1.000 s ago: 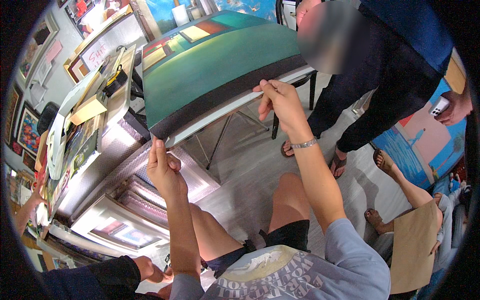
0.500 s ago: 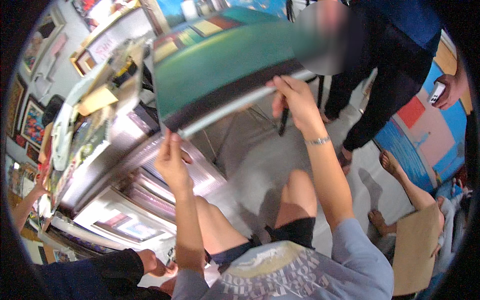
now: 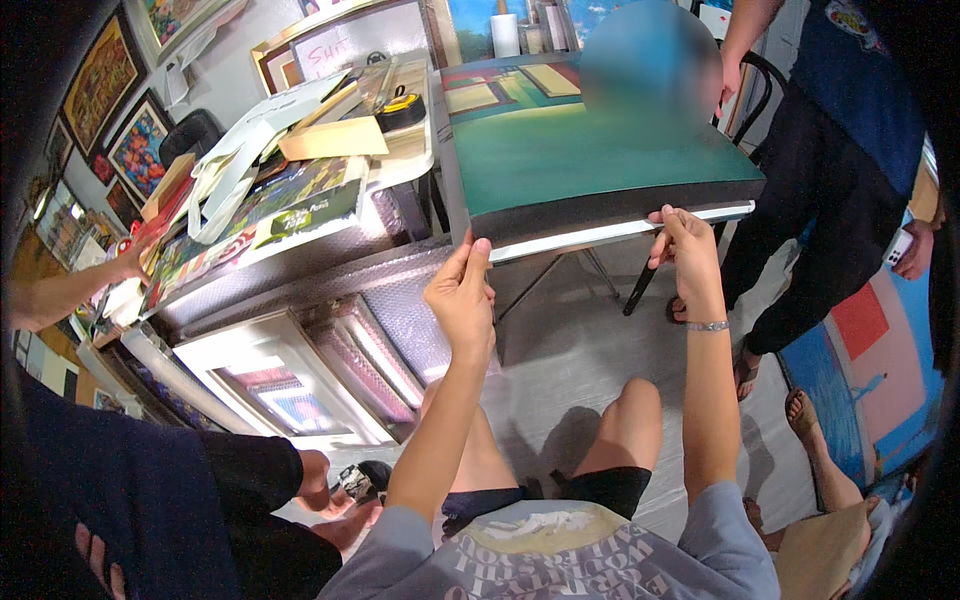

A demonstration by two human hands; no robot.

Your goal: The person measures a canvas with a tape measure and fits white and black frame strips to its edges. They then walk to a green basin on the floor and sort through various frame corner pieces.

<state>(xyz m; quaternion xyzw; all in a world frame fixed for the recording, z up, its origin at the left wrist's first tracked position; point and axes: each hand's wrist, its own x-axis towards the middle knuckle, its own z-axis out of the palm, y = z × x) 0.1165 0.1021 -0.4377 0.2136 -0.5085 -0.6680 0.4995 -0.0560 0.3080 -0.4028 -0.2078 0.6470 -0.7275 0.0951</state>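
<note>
Left fingers (image 3: 478, 262) are bunched, thumb and index tips nearly meeting at the near left corner of the painting (image 3: 590, 165); whether they pinch something thin there, I cannot tell. Right fingers (image 3: 668, 216) are loosely curled, thumb and index close together at the white strip (image 3: 600, 232) just under the painting's near edge, the rest slack below; a firm hold cannot be made out. The painting, green with a black side, lies face up just ahead of both hands, a person (image 3: 855, 85) in dark clothes beside its right end. Left of it, a surface (image 3: 415, 157) carries a tape measure (image 3: 402, 110) and a card (image 3: 335, 139)
</note>
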